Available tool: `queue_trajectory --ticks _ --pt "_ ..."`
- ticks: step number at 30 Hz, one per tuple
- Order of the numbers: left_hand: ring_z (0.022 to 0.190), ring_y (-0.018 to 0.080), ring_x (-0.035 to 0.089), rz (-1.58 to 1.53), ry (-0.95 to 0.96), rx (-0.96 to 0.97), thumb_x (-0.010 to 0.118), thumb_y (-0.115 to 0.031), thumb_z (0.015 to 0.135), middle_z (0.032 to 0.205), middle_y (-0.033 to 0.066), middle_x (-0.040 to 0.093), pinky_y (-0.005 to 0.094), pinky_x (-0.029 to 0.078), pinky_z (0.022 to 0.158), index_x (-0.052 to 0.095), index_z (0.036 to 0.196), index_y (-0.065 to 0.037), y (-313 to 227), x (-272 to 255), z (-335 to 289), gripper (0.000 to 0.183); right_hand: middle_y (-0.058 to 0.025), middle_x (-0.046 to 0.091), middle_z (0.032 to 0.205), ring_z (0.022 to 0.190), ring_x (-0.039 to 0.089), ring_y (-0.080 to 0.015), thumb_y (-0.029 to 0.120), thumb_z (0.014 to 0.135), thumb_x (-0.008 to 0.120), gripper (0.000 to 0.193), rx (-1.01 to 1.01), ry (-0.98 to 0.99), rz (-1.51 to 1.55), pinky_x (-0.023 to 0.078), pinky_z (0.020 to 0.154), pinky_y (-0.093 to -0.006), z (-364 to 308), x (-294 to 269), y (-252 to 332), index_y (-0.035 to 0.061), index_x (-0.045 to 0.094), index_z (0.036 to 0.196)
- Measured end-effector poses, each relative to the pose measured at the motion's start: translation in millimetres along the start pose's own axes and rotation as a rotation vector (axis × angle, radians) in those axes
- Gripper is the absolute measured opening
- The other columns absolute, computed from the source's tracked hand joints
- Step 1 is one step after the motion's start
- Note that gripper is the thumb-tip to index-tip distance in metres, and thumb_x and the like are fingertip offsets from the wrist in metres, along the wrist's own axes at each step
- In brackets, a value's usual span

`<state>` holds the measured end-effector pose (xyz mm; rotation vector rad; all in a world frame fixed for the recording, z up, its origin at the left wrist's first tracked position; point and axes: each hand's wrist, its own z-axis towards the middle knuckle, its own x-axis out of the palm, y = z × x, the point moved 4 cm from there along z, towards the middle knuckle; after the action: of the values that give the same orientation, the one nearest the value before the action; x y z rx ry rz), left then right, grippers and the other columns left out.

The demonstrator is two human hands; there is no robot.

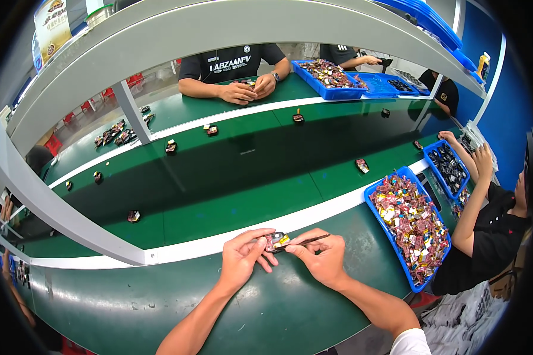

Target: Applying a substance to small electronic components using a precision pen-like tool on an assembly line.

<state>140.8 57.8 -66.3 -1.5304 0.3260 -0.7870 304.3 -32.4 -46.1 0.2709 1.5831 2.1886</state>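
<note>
My left hand point(241, 255) is closed on the edge of a small black case point(276, 241) with red, white and yellow parts in it, held just above the near green bench point(177, 296). Between thumb and fingers of my right hand point(324, 257) are slim dark tweezers point(314, 239). Their tip points left and lies against the case's near side; whether it grips a part is too small to tell. To the right of my right hand, a blue bin point(410, 283) holds a heap of small red, white and yellow parts.
Beyond the white rail point(331, 206) runs a green conveyor belt point(266, 195) carrying several small assemblies, one a black-cased assembly point(362, 166). A grey frame post point(71, 207) stands left. A co-worker point(485, 207) sits right beside a blue bin of black cases point(448, 168); another person point(237, 74) works opposite.
</note>
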Motion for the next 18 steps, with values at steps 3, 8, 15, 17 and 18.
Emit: queue_trajectory --ticks 3,8,15,17,18 --pt "0.07 0.0221 0.07 -0.009 0.002 -0.006 0.055 -0.009 0.102 0.098 0.0191 0.069 0.0291 0.058 0.054 0.062 0.124 0.007 -1.7 1.1 0.0 0.028 -0.0054 0.073 0.08 0.053 0.046 0.0024 -0.004 0.081 0.08 0.01 -0.025 0.001 -0.043 0.032 0.047 -0.0162 -0.8 0.3 0.4 -0.0027 0.072 0.087" --pt "0.068 0.0211 0.069 0.028 0.014 -0.018 0.059 -0.009 0.101 0.093 0.0183 0.07 0.0287 0.058 0.053 0.062 0.124 0.007 0.1 1.7 -0.6 0.028 -0.0029 0.071 0.077 0.053 0.045 0.0021 -0.003 0.082 0.079 0.01 0.058 0.034 0.028 0.032 0.046 -0.0164 2.7 -0.5 -0.5 -0.0029 0.071 0.088" --pt "0.066 0.0199 0.069 0.007 -0.027 -0.018 0.059 -0.009 0.1 0.09 0.0188 0.07 0.0282 0.057 0.052 0.062 0.123 0.009 -1.3 -0.3 0.1 0.029 -0.0047 0.072 0.081 0.051 0.046 0.001 -0.002 0.081 0.079 0.012 0.012 0.018 -0.013 0.033 0.047 -0.0165 -0.3 0.3 3.3 -0.0037 0.071 0.089" --pt "0.066 0.0199 0.069 0.009 -0.025 -0.017 0.059 -0.009 0.1 0.089 0.0188 0.07 0.028 0.057 0.051 0.061 0.123 0.009 -1.3 -0.2 0.3 0.029 -0.0057 0.075 0.085 0.046 0.043 0.0006 0.0 0.08 0.081 0.007 -0.113 -0.011 -0.101 0.03 0.043 -0.0201 -1.1 -0.3 5.9 -0.0013 0.074 0.082" --pt "0.066 0.0198 0.069 0.009 -0.026 -0.016 0.059 -0.009 0.1 0.089 0.0186 0.07 0.0278 0.057 0.051 0.061 0.124 0.009 -1.4 0.1 0.5 0.029 -0.0057 0.075 0.085 0.046 0.043 0.0006 0.0 0.08 0.081 0.007 -0.113 -0.01 -0.102 0.03 0.043 -0.0201 -1.3 -0.7 4.1 -0.0013 0.074 0.082"
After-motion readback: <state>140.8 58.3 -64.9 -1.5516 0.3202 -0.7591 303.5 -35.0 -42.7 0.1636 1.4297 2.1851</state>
